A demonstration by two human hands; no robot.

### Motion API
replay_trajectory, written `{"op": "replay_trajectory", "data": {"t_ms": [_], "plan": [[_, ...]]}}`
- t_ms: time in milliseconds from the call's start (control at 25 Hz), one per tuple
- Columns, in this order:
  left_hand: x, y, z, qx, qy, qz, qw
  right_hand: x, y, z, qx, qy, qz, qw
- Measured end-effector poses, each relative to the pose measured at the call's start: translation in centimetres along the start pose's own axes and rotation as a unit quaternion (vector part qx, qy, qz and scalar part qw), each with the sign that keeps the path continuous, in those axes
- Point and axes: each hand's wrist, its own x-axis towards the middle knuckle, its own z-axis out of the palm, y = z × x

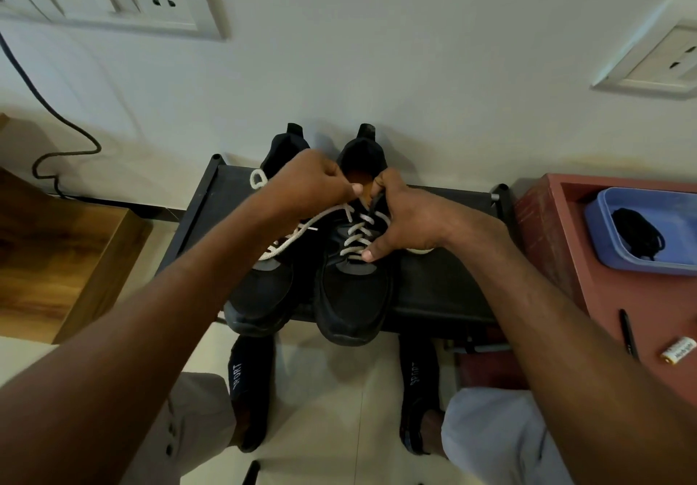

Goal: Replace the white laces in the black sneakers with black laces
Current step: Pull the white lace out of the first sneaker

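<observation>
Unlacing: two black sneakers sit side by side on a dark low rack (445, 288), toes toward the person, heels against the wall.
Left hand (313, 182): fingers curled, pinching the white lace (313, 226) above the collar of the right sneaker (352, 296); a length of lace runs from the pinch down and leftward under the forearm.
Right hand (405, 216): just beside the left hand, thumb and fingers pinching the upper edge of the same sneaker's tongue, one finger stretched down beside the lower crossings.
White lace: crisscrossed through the eyelets between the two hands.
Left sneaker (260, 296): under the left forearm, a white loop (257, 179) showing just left of the left wrist.
Black laces (637, 235): bundled in a blue tray (603, 235), well right of the right hand, on a red-brown surface (558, 258).
Near the right forearm: a black pen (628, 333) and a battery (679, 348).
Below the hands: feet in black socks (251, 386) on a pale tiled floor.
</observation>
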Motion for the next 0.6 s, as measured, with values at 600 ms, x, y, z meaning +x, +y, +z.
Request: {"op": "replay_trajectory", "data": {"t_ms": [600], "plan": [[-0.1, 0.4, -1.3, -0.168, -0.101, -0.061, 0.979, -0.2, -0.4, 0.1, 0.010, -0.003, 0.010, 1.000]]}}
